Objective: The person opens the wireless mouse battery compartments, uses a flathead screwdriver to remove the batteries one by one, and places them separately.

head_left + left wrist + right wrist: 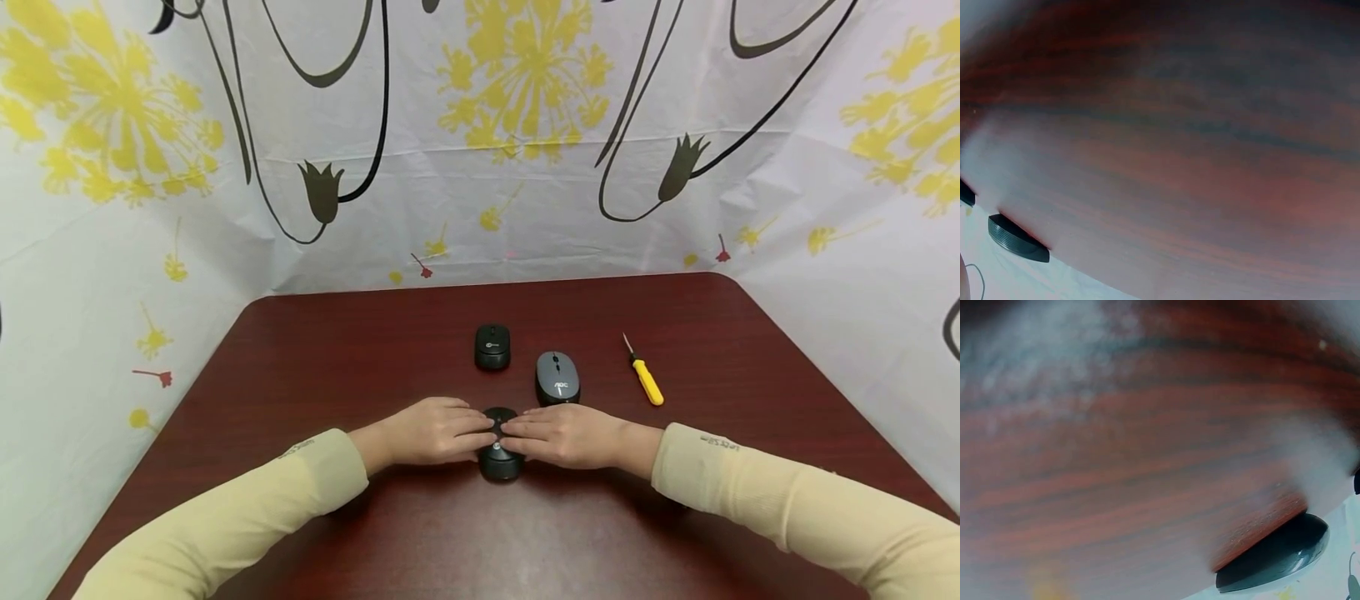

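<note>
A black mouse [501,467] lies on the dark red table, with both hands over its upper part. From the left, my left hand [435,431] rests its extended fingertips on the mouse. My right hand [567,435] reaches in from the right, its straight fingers touching the same mouse. The two sets of fingertips nearly meet on top, and the thumbs are hidden. Just behind the right hand sits a grey-topped mouse [557,377], also in the right wrist view as a dark rounded shape [1275,553].
Another black mouse [492,347] stands farther back; its ridged side [1017,237] shows in the left wrist view. To the right lies a screwdriver [647,379] with a yellow handle, its tip pointing away. A patterned white cloth [450,200] hangs behind the table [360,333].
</note>
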Demonstrator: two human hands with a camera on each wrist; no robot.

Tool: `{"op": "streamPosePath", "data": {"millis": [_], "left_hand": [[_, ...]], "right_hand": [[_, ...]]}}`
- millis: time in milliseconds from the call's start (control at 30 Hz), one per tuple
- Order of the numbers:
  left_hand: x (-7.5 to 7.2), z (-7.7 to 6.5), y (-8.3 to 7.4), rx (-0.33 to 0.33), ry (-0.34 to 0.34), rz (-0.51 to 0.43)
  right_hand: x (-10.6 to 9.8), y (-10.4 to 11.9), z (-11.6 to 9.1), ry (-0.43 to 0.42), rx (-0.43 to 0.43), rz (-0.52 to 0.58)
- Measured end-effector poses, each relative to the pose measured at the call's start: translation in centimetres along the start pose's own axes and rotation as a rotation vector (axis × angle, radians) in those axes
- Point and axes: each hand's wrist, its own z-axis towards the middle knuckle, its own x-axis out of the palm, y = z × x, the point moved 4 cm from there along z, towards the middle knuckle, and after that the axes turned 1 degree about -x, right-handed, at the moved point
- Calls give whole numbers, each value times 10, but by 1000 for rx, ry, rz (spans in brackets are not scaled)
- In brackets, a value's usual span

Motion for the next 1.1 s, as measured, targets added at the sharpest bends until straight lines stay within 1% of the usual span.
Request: {"op": "streamPosePath", "data": {"millis": [100, 400, 500, 633, 733, 900, 1100], "left_hand": [[-1, 0, 0, 15, 1, 20], [-5, 1, 0, 19, 15, 56], [-7, 2, 0, 21, 5, 63], [-10, 2, -1, 21, -21, 73], [-11, 1, -1, 23, -28, 84], [-10, 0, -1, 10, -12, 92], [-12, 1, -2, -33, 1, 77]], "right_hand": [[0, 0, 0, -1, -11, -15], [0, -1, 0, -13, -19, -39], [0, 0, -1, -19, -21, -44], [-1, 0, -1, -55, -30, -43], [-2, 0, -1, -71, -28, -42], [-4, 0, -1, -65, -3, -43], [-5, 0, -2, -99, 33, -9]]}}
